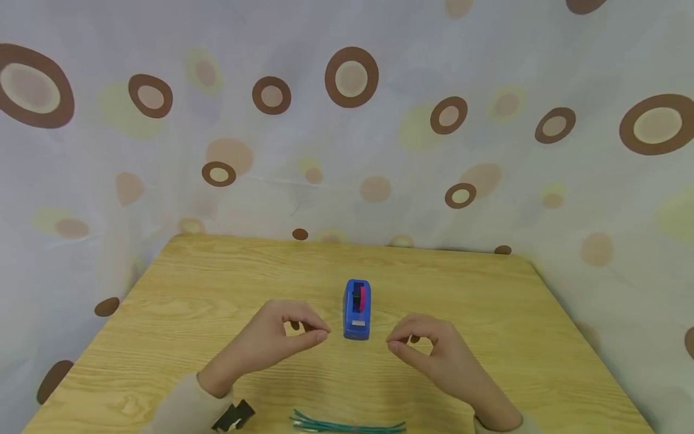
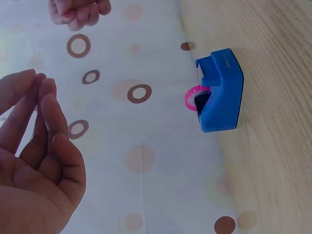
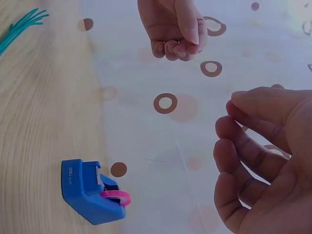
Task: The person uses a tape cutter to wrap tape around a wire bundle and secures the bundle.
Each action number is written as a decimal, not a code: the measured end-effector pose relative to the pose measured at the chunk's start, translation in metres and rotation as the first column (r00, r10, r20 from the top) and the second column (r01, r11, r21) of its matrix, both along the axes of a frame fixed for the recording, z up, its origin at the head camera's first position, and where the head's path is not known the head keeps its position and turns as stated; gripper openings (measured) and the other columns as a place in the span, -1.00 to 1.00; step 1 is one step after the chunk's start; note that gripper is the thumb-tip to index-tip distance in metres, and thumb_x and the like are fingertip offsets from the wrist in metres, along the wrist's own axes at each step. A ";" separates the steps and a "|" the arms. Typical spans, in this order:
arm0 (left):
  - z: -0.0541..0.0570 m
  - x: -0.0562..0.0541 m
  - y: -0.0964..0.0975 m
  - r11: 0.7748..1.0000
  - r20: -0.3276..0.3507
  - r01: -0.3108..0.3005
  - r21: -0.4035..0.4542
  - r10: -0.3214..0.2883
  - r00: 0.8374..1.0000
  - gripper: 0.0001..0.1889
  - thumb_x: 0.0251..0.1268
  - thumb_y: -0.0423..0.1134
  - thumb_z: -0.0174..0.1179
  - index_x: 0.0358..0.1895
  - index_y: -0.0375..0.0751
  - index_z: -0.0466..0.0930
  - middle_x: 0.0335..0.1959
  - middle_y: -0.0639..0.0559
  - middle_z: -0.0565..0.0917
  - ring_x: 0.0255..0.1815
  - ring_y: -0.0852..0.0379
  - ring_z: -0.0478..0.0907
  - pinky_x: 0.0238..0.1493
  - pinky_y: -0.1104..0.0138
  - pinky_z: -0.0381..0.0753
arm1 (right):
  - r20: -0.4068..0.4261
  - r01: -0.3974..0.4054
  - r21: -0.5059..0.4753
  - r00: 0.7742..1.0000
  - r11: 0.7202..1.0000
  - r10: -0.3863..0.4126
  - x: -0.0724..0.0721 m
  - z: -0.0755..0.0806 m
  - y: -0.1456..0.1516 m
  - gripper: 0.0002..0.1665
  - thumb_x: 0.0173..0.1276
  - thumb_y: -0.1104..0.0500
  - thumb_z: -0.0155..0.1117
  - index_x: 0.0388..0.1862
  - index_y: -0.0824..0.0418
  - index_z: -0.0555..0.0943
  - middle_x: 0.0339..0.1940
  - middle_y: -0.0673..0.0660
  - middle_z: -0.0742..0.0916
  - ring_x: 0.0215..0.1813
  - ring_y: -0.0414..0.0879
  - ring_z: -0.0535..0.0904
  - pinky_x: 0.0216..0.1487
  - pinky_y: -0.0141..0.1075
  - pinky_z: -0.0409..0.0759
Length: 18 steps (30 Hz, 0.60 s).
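My left hand (image 1: pixel 271 337) hovers over the table just left of a blue tape dispenser (image 1: pixel 350 328), fingers loosely bent and thumb tip close to the index fingertip. On the other side, my right hand (image 1: pixel 434 349) mirrors it, its thumb and index tips also close together. Nothing shows between the fingers of either hand in the wrist views. The dispenser stands upright, with a pink-cored tape roll (image 3: pixel 117 196) in it. Nearer the front lies a bundle of thin teal stems (image 1: pixel 374 429), cut off by the lower edge of the head view.
A wood-grain table (image 1: pixel 217 271) carries these things. Behind it and at both sides hangs a pale curtain (image 1: pixel 401 36) with brown ringed dots. A black strap piece (image 1: pixel 234 416) sits by the left sleeve (image 1: pixel 187 407).
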<state>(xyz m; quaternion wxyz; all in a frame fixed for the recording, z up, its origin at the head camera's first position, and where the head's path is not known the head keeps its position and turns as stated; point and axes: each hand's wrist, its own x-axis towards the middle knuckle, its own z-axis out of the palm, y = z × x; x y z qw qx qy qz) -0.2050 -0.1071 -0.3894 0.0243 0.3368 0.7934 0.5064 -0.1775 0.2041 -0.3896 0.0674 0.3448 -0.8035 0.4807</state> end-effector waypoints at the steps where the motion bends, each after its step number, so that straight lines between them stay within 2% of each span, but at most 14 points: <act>1: 0.001 -0.001 0.002 1.000 0.000 -0.025 0.008 0.025 1.000 -0.88 0.35 -0.04 0.28 -0.18 0.16 0.78 -0.26 0.27 0.72 -0.27 0.18 0.60 -0.20 0.20 0.52 | 0.000 0.013 0.006 1.000 1.000 -0.013 -0.001 0.002 0.000 -0.73 0.36 0.35 0.31 -0.20 -0.05 0.71 -0.26 -0.09 0.72 -0.25 -0.15 0.57 -0.23 -0.28 0.55; 6: 0.008 -0.005 0.008 0.986 -0.035 -0.146 0.075 0.149 0.988 -0.90 0.32 -0.06 0.31 -0.19 0.15 0.79 -0.27 0.28 0.72 -0.23 0.20 0.61 -0.15 0.13 0.51 | -0.025 0.092 0.005 0.995 0.996 -0.092 -0.004 0.008 0.000 -0.75 0.39 0.30 0.30 -0.16 -0.07 0.73 -0.19 -0.10 0.73 -0.23 -0.16 0.58 -0.31 -0.30 0.55; 9: 0.013 -0.007 0.010 0.977 -0.072 -0.187 0.098 0.195 0.978 -0.89 0.33 -0.08 0.31 -0.16 0.14 0.79 -0.20 0.28 0.72 -0.21 0.22 0.61 -0.15 0.16 0.52 | -0.033 0.136 -0.023 0.990 0.990 -0.137 -0.006 0.011 0.000 -0.74 0.41 0.30 0.27 -0.12 -0.05 0.74 -0.15 -0.09 0.74 -0.23 -0.16 0.58 -0.33 -0.32 0.55; 15: 0.014 -0.017 0.010 0.961 -0.116 -0.247 0.127 0.262 0.958 -0.84 0.39 -0.12 0.25 -0.07 0.09 0.78 -0.13 0.27 0.72 -0.16 0.23 0.59 -0.10 0.15 0.51 | -0.079 0.158 -0.102 0.983 0.982 -0.167 -0.016 0.016 -0.001 -0.72 0.43 0.40 0.19 -0.05 0.13 0.73 -0.10 0.04 0.76 -0.11 -0.12 0.65 -0.11 -0.35 0.58; 18: 0.013 -0.021 0.009 0.951 -0.109 -0.267 0.157 0.286 0.952 -0.79 0.43 -0.15 0.21 0.00 0.00 0.75 -0.08 0.18 0.72 -0.06 0.20 0.60 -0.02 0.13 0.54 | -0.061 0.184 -0.109 0.980 0.977 -0.191 -0.023 0.017 -0.001 -0.74 0.45 0.36 0.18 -0.02 0.14 0.73 -0.07 0.03 0.76 -0.05 -0.13 0.66 -0.04 -0.36 0.58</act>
